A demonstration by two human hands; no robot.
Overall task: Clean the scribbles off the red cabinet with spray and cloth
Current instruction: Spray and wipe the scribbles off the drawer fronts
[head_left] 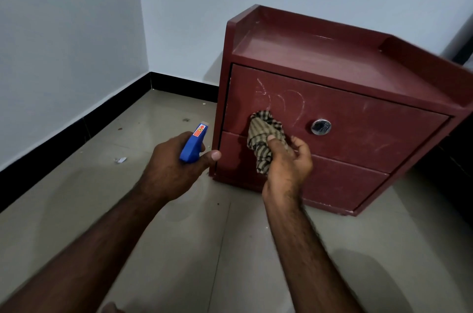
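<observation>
The red cabinet stands on the floor against the wall, with two drawers and a round metal knob. White scribbles mark the left part of the upper drawer front. My right hand grips a striped cloth and holds its bunched end against the drawer just below the scribbles. My left hand holds a spray bottle by its blue trigger head, left of the cabinet's corner, nozzle pointing up and away. The bottle's body is hidden under my hand.
Beige floor tiles carry small bits of debris and a scrap of paper near the left wall. White walls with a black skirting meet in a corner behind the cabinet. A dark object stands at the right edge.
</observation>
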